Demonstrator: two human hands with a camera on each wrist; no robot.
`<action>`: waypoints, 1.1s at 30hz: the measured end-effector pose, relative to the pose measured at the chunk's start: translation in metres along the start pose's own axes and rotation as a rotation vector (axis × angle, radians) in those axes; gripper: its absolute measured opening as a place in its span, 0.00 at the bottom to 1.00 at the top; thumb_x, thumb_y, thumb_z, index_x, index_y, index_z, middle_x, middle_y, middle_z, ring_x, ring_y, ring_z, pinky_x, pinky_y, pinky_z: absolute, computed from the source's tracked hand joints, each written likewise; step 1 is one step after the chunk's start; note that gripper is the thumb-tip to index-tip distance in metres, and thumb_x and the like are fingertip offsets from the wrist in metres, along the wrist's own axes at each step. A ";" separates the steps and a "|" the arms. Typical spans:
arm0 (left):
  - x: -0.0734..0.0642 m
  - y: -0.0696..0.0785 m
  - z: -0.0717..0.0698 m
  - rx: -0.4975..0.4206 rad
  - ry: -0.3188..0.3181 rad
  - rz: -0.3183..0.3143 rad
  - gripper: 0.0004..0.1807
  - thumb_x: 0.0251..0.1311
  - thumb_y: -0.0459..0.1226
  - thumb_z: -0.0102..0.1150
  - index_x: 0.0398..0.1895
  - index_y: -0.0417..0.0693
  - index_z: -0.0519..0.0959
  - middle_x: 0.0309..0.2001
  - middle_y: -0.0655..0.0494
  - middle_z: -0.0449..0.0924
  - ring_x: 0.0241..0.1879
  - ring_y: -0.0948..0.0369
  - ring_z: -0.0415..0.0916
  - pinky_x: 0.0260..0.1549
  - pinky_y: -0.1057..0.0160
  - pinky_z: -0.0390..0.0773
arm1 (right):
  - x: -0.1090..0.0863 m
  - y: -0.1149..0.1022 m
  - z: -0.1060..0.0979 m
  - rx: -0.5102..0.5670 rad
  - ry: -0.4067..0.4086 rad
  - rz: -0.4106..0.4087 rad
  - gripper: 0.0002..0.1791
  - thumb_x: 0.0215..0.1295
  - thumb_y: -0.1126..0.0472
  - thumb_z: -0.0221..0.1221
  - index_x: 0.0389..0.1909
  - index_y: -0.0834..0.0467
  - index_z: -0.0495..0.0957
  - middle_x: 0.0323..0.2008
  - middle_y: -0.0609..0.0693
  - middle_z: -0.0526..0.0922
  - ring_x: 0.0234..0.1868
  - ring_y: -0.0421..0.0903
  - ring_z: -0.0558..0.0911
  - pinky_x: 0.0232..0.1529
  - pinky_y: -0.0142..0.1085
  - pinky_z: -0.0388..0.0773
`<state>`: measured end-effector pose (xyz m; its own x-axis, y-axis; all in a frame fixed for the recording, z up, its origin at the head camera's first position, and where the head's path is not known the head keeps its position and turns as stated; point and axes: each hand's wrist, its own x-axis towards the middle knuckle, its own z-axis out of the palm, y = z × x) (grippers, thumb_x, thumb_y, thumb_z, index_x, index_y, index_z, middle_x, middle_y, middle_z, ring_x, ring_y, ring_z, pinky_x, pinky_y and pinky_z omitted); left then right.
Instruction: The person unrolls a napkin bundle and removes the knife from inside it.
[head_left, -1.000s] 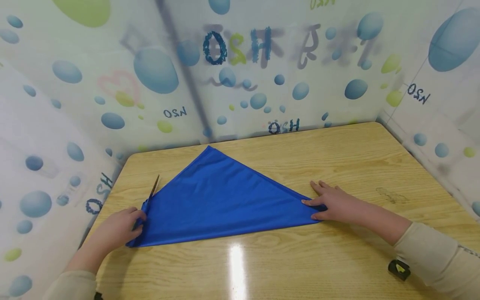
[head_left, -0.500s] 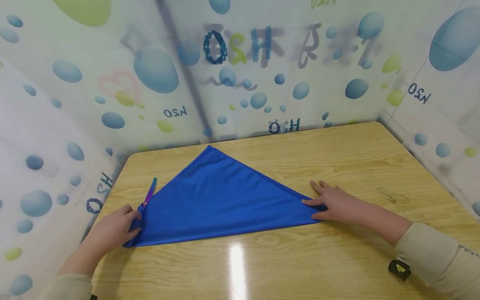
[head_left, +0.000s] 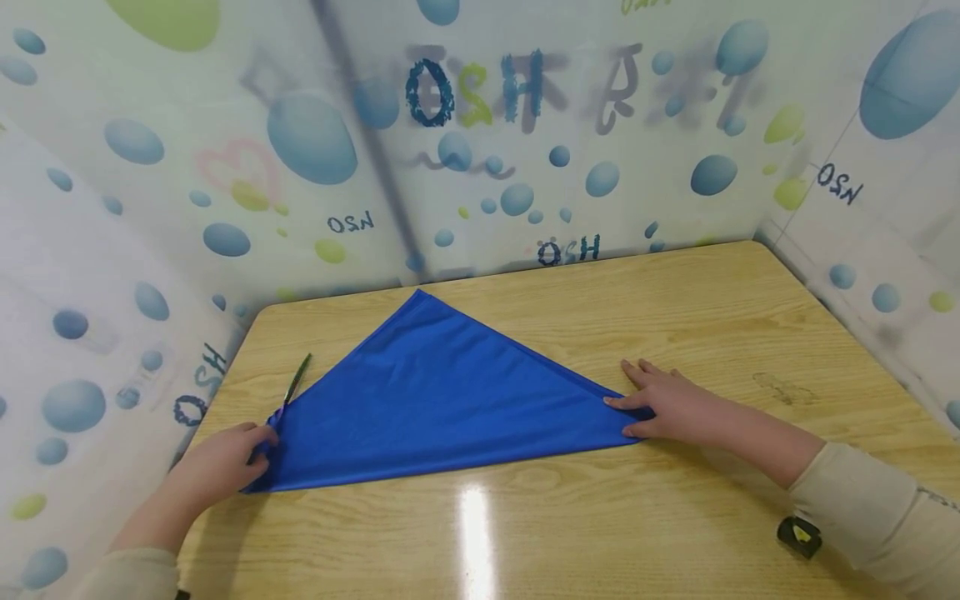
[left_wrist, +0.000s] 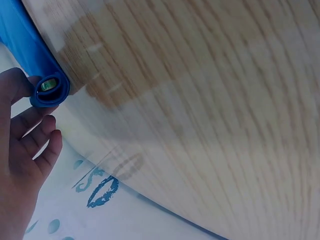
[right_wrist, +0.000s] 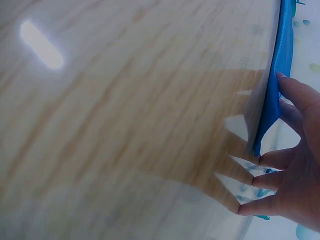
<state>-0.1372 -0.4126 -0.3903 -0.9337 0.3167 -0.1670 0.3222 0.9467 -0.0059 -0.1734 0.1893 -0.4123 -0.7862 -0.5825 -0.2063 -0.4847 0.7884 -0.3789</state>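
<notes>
A blue cloth [head_left: 435,392], folded into a triangle, lies flat on the wooden table. At its left corner my left hand [head_left: 222,463] grips a rolled edge between thumb and fingers. Rolled inside is a slim, shiny, iridescent utensil-like stick [head_left: 297,377], one end poking out beyond the roll. In the left wrist view the cloth roll [left_wrist: 64,89] shows end-on, wrapped round the stick's greenish shiny tip [left_wrist: 48,84]. My right hand [head_left: 671,407] rests on the cloth's right corner, fingers spread. The right wrist view has the thumb touching the blue edge [right_wrist: 272,95], other fingertips on the table.
The wooden table [head_left: 600,517] has a wall [head_left: 480,183] printed with blue and green drops along its back, and walls at both sides. A small black object [head_left: 798,537] is by the right sleeve. A bright light reflection falls near the front.
My left hand has shifted slightly left with the rolled corner. The stick has turned over within it, its colour going from dark to purple-blue to dark green. The right hand stays put.
</notes>
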 end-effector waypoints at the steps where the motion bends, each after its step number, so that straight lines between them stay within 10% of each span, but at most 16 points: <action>1: -0.001 -0.001 0.000 -0.002 0.005 0.003 0.08 0.47 0.34 0.60 0.33 0.50 0.77 0.30 0.58 0.75 0.26 0.63 0.70 0.25 0.59 0.70 | 0.000 0.000 0.000 0.002 -0.002 0.001 0.28 0.57 0.44 0.56 0.59 0.49 0.69 0.66 0.64 0.46 0.65 0.66 0.42 0.57 0.62 0.44; 15: -0.014 -0.008 0.002 0.042 0.182 0.062 0.10 0.43 0.39 0.67 0.31 0.51 0.78 0.31 0.54 0.70 0.25 0.62 0.68 0.22 0.61 0.70 | 0.000 0.002 0.001 -0.007 -0.002 -0.005 0.29 0.57 0.42 0.56 0.59 0.48 0.69 0.67 0.64 0.45 0.65 0.66 0.42 0.57 0.63 0.45; 33: -0.011 -0.021 0.009 -0.153 0.012 -0.121 0.11 0.47 0.30 0.59 0.36 0.44 0.74 0.30 0.55 0.75 0.28 0.59 0.70 0.24 0.60 0.68 | -0.001 0.001 0.000 -0.016 -0.001 -0.009 0.29 0.57 0.43 0.56 0.59 0.48 0.69 0.66 0.65 0.46 0.65 0.67 0.43 0.56 0.63 0.46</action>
<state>-0.1327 -0.4367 -0.3969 -0.9663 0.1996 -0.1624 0.1806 0.9757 0.1244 -0.1730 0.1904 -0.4125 -0.7810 -0.5903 -0.2041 -0.4984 0.7859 -0.3660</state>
